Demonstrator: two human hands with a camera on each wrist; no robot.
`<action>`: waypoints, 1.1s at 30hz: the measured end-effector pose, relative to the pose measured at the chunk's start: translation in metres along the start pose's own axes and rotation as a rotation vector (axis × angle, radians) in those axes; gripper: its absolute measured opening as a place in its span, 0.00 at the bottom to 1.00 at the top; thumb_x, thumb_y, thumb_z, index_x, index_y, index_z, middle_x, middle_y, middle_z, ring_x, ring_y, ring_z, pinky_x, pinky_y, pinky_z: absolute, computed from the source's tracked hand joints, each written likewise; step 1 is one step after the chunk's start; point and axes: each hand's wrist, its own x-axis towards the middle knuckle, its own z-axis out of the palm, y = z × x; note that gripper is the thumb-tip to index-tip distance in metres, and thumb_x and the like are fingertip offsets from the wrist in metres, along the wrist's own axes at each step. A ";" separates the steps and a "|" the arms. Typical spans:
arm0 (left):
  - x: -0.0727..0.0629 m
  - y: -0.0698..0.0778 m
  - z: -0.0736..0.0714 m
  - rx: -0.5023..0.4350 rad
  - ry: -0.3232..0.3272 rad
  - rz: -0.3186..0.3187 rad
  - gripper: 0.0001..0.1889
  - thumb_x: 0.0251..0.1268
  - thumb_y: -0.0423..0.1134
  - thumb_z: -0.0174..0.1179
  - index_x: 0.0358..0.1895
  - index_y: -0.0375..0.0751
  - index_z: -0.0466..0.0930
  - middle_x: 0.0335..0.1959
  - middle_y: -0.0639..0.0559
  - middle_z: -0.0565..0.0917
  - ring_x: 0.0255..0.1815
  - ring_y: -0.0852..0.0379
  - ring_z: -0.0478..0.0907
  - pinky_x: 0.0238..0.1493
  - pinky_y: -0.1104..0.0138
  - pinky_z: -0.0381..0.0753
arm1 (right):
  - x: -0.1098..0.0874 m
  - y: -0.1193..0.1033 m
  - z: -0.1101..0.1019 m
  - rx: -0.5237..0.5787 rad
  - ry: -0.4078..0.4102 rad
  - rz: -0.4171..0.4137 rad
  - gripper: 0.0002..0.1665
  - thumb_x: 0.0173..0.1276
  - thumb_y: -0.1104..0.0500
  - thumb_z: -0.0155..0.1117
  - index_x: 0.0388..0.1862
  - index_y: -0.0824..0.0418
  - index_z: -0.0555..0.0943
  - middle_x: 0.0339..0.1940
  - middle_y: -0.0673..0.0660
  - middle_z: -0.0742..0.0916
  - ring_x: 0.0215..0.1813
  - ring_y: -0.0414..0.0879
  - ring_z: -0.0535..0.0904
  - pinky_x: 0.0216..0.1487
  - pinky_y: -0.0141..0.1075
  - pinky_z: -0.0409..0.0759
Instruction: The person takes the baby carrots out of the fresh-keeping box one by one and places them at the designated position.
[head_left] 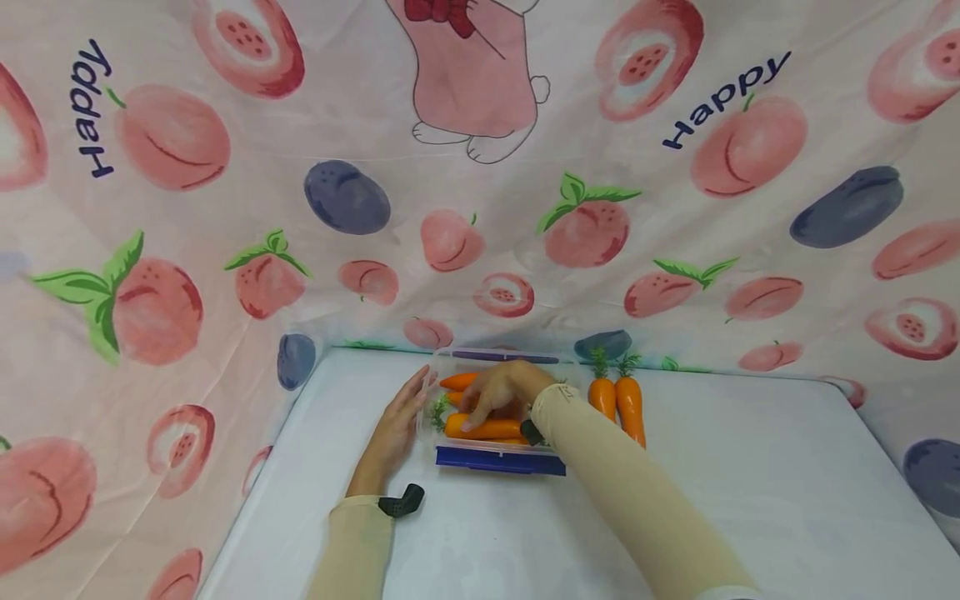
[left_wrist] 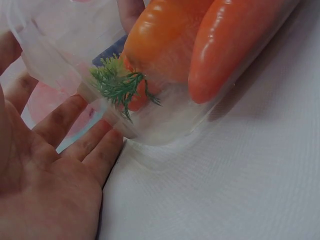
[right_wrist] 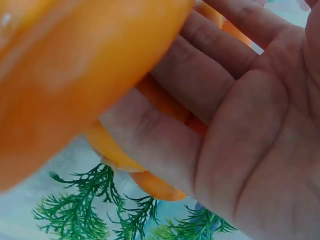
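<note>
A clear plastic box (head_left: pixel 422 417) with blue side flaps holds several orange carrots with feathery green tops. Reaching in from the right, my right hand (head_left: pixel 504 390) grips a carrot (head_left: pixel 487 428) near the box's front side. In the right wrist view the carrot (right_wrist: pixel 95 70) looms large at upper left, my fingers (right_wrist: pixel 155 140) passing behind it. My left hand (head_left: pixel 397 429) rests its straightened fingers along the box's left wall. The left wrist view shows those fingertips (left_wrist: pixel 107 142) at the clear wall, close to a green top (left_wrist: pixel 120 85) inside.
Two more carrots (head_left: pixel 628 404) lie on the white table (head_left: pixel 750 483) just right of the box, partly behind my right sleeve. A blue flap (head_left: pixel 501 460) hangs out at the box's front. Fruit-printed cloth (head_left: pixel 465 183) rises behind the table.
</note>
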 end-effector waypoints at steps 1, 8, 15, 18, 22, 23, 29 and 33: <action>0.000 0.000 0.000 0.003 0.001 -0.002 0.28 0.82 0.49 0.48 0.81 0.54 0.58 0.82 0.49 0.60 0.85 0.49 0.51 0.85 0.48 0.35 | 0.000 0.000 0.000 0.000 -0.002 -0.006 0.32 0.56 0.44 0.80 0.59 0.48 0.84 0.68 0.54 0.77 0.64 0.54 0.71 0.76 0.55 0.68; -0.001 0.002 0.002 0.005 -0.004 -0.005 0.29 0.82 0.48 0.48 0.81 0.53 0.58 0.82 0.49 0.60 0.84 0.51 0.51 0.85 0.52 0.40 | -0.003 0.001 0.001 -0.015 -0.013 -0.016 0.24 0.56 0.50 0.81 0.52 0.43 0.84 0.63 0.54 0.74 0.62 0.55 0.70 0.70 0.53 0.74; -0.002 0.004 0.003 0.016 0.005 -0.008 0.29 0.82 0.48 0.48 0.81 0.52 0.57 0.82 0.47 0.60 0.85 0.50 0.50 0.85 0.50 0.41 | -0.004 0.003 0.001 -0.093 -0.026 -0.040 0.28 0.56 0.46 0.80 0.57 0.39 0.83 0.68 0.52 0.74 0.61 0.55 0.72 0.67 0.56 0.78; -0.002 0.004 0.003 0.021 0.011 -0.010 0.28 0.82 0.48 0.48 0.81 0.53 0.58 0.82 0.47 0.60 0.85 0.49 0.49 0.85 0.49 0.39 | -0.005 0.005 0.000 -0.132 -0.023 -0.074 0.29 0.57 0.43 0.79 0.58 0.38 0.83 0.71 0.51 0.74 0.61 0.54 0.73 0.65 0.55 0.79; -0.002 0.003 0.003 0.028 0.014 -0.019 0.28 0.82 0.48 0.48 0.81 0.54 0.59 0.82 0.48 0.61 0.85 0.51 0.50 0.85 0.51 0.40 | -0.008 0.007 -0.002 -0.144 -0.033 -0.131 0.29 0.58 0.44 0.78 0.59 0.40 0.83 0.74 0.52 0.72 0.63 0.52 0.71 0.68 0.52 0.77; -0.001 0.003 0.003 0.027 0.012 -0.019 0.28 0.82 0.48 0.48 0.81 0.54 0.59 0.82 0.48 0.61 0.85 0.51 0.50 0.85 0.51 0.40 | -0.009 0.007 -0.002 -0.139 -0.037 -0.142 0.29 0.59 0.44 0.78 0.60 0.41 0.83 0.75 0.52 0.71 0.63 0.52 0.70 0.69 0.51 0.76; -0.002 0.004 0.004 0.016 0.006 -0.013 0.29 0.83 0.47 0.47 0.81 0.51 0.56 0.83 0.47 0.59 0.85 0.50 0.50 0.85 0.51 0.41 | -0.016 0.010 -0.006 -0.070 -0.049 -0.165 0.31 0.61 0.46 0.77 0.64 0.44 0.80 0.70 0.54 0.73 0.60 0.53 0.74 0.64 0.50 0.81; -0.002 0.005 0.004 0.019 0.017 -0.022 0.29 0.83 0.48 0.47 0.81 0.52 0.57 0.83 0.49 0.59 0.85 0.51 0.50 0.85 0.52 0.42 | -0.020 0.010 -0.008 -0.014 -0.060 -0.179 0.31 0.63 0.48 0.76 0.65 0.46 0.79 0.69 0.54 0.75 0.59 0.53 0.76 0.63 0.48 0.81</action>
